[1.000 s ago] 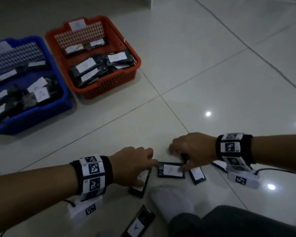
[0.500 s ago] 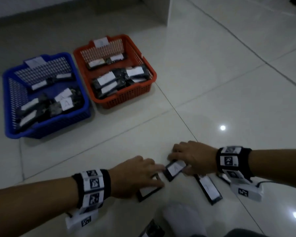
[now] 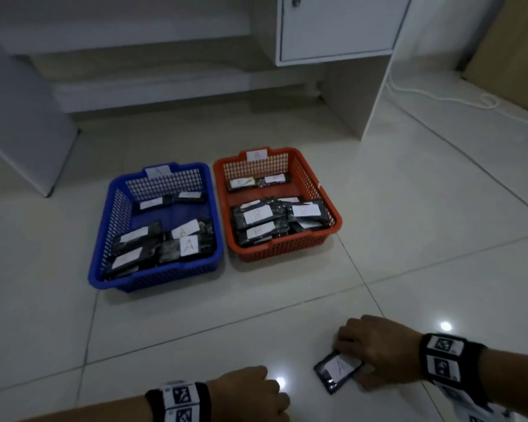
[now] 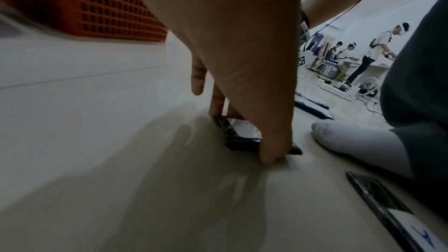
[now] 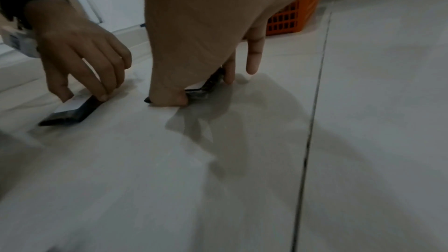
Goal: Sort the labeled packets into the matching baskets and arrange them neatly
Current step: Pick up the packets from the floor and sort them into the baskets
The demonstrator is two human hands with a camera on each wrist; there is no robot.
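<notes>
Dim, bluish light; ceiling glare on floor (image 3: 445, 326); wrist views blurred, distorted

A pale, glossy tiled floor (image 3: 439, 239) is running across the whole scene, its dark grout lines crossing diagonally and ceiling lights reflecting off it. A white cabinet door with a round knob (image 3: 336, 25) is hanging above the floor at the back. A white panel (image 3: 19, 117) is standing to the left. A white cable (image 3: 439, 97) is lying coiled along the floor at right, near a brown cardboard sheet (image 3: 512, 50) leaning upright. A white sock (image 4: 358, 141) and dark trouser leg (image 4: 419, 83) are resting on the floor. Several people (image 4: 373, 53) are standing at a distant worktop.
</notes>
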